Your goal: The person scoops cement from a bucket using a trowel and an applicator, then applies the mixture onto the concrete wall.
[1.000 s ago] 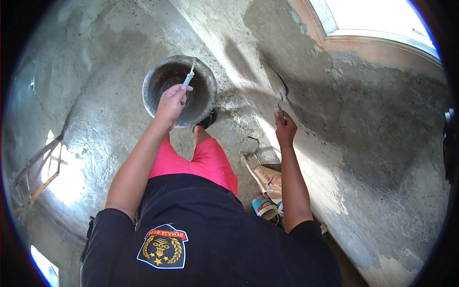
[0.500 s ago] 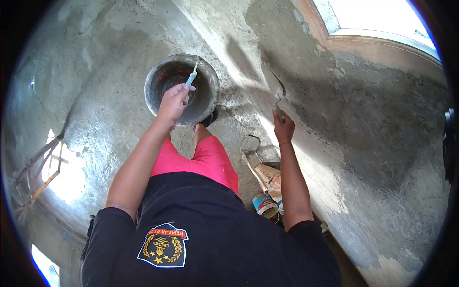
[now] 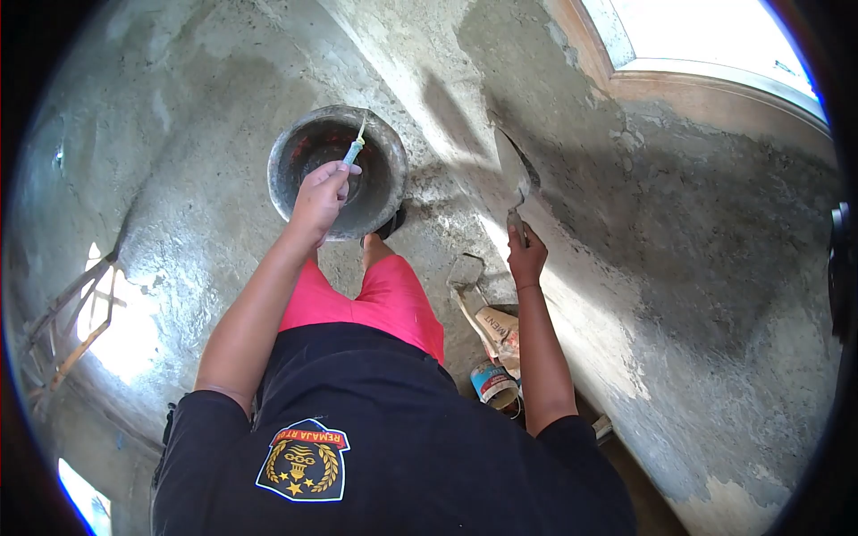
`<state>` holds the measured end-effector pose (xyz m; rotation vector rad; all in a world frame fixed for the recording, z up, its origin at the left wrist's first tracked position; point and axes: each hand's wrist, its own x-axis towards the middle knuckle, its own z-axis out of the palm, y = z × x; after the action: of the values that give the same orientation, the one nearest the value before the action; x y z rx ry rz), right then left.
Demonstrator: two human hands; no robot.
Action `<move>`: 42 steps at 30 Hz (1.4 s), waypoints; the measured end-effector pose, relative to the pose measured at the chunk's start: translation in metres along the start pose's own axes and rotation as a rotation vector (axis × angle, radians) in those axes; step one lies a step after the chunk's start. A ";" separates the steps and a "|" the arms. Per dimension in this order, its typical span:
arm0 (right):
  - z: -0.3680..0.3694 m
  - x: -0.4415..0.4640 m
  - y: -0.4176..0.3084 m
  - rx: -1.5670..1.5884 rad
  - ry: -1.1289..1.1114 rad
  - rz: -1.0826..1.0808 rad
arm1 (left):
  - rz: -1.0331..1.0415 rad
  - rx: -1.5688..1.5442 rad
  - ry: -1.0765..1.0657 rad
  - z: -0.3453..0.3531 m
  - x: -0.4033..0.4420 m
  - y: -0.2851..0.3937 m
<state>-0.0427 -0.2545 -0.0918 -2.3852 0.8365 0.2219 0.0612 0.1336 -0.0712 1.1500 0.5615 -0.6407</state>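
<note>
My left hand [image 3: 322,198] is closed round a slim tool [image 3: 355,150] with a pale green-blue handle and a thin tip; its exact kind is unclear. Tool and hand are above a round, dark, mortar-stained tub [image 3: 279,170] on the floor. Out to the right, my right hand [image 3: 527,252] grips the handle of a trowel [image 3: 511,165]. The trowel's pointed blade is close to the grey plastered wall [image 3: 643,241] and casts a dark shadow on it. Whether the blade touches the wall, I cannot tell.
A torn cement bag [image 3: 496,329] and a blue-and-white can [image 3: 492,382] are on the floor beside the wall's foot. Behind them lies a flat tool [image 3: 466,271]. A window frame [image 3: 688,76] is set in the wall at upper right. Wooden sticks [image 3: 76,322] stand at far left.
The trowel has moved slightly up and away from the wall, and its blade now shows more fully. My left hand has shifted only a little, still holding the slim tool.
</note>
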 end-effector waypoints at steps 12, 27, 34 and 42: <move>0.021 -0.010 0.020 0.001 0.119 -0.017 | 0.011 0.009 -0.017 -0.002 0.003 -0.002; 0.030 -0.016 0.006 0.057 0.183 -0.108 | -0.001 0.024 -0.017 -0.009 -0.005 0.001; 0.016 -0.006 0.002 -0.012 0.185 -0.097 | -0.008 0.010 -0.027 -0.009 -0.004 0.000; 0.023 0.000 -0.003 0.014 0.158 -0.139 | -0.013 0.055 -0.028 -0.010 0.000 0.001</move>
<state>-0.0404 -0.2390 -0.1089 -2.4596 0.7356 -0.0286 0.0610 0.1433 -0.0739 1.1881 0.5306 -0.6855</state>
